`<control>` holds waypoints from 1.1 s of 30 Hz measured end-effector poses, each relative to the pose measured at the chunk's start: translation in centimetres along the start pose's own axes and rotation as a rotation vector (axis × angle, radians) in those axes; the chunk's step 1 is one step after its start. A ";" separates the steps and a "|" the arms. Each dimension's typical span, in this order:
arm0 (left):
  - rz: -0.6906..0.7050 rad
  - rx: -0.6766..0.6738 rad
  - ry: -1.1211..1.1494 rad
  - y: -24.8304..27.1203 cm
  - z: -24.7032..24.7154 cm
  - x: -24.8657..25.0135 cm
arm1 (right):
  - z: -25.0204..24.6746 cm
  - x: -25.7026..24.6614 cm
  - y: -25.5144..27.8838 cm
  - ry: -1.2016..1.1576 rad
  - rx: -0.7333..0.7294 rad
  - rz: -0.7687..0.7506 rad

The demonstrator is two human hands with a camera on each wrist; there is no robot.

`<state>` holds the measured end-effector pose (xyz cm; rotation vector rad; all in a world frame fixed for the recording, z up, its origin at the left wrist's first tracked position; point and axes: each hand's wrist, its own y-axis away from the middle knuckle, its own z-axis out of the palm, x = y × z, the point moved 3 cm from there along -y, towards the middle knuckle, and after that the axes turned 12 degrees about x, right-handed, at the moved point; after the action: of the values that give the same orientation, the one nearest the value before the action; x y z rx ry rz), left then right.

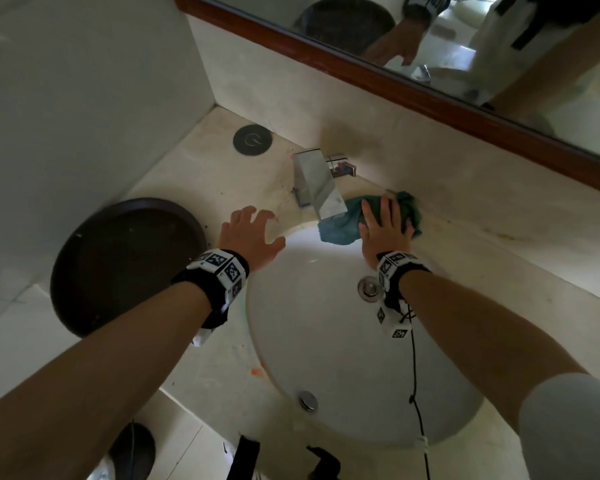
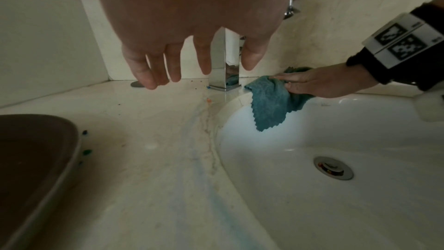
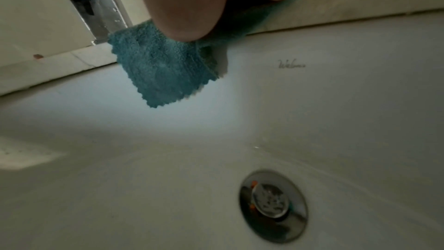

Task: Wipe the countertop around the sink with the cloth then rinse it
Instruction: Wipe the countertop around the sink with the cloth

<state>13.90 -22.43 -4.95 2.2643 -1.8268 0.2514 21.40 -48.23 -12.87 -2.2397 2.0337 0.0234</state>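
A teal cloth (image 1: 343, 221) (image 2: 271, 102) (image 3: 163, 69) lies on the cream countertop (image 1: 499, 244) behind the white sink (image 1: 343, 341) (image 2: 336, 121) (image 3: 216, 140), just right of the chrome faucet (image 1: 317, 185) (image 2: 223, 67). One corner of the cloth hangs over the sink rim. My right hand (image 1: 385, 223) (image 2: 312, 83) presses flat on the cloth with straight fingers. My left hand (image 1: 253, 230) (image 2: 192, 48) hovers above the counter left of the faucet, fingers spread and holding nothing.
A dark round tray (image 1: 125, 265) (image 2: 33, 168) sits on the counter at the left. A round dark cap (image 1: 252, 139) is set in the far corner. Small coloured specks dot the counter (image 2: 149, 140). The drain (image 1: 369, 289) (image 3: 272, 204) is in the basin. A wood-framed mirror (image 1: 430, 46) runs behind.
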 end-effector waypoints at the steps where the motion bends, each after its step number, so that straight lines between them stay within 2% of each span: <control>1: -0.001 0.003 -0.001 0.0 -0.1 -0.3 | 0.0 -0.4 0.0 -0.004 0.001 0.000; 13: -0.026 0.038 -0.038 0.9 -1.3 -5.5 | 0.4 -7.9 0.5 -0.111 0.051 -0.042; 19: -0.045 0.039 -0.028 1.5 -2.0 -7.9 | 0.0 -10.0 1.3 -0.075 -0.035 -0.004; 25: -0.026 0.013 -0.031 2.4 -2.5 -9.1 | 1.0 -14.3 3.3 -0.153 -0.068 -0.095; 33: -0.028 0.013 -0.012 4.1 -2.8 -11.4 | 1.1 -16.6 4.6 -0.194 -0.104 -0.225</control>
<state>7.52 -11.82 -5.08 2.3028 -1.8037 0.2454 15.28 -32.06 -12.80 -2.4075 1.7122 0.3199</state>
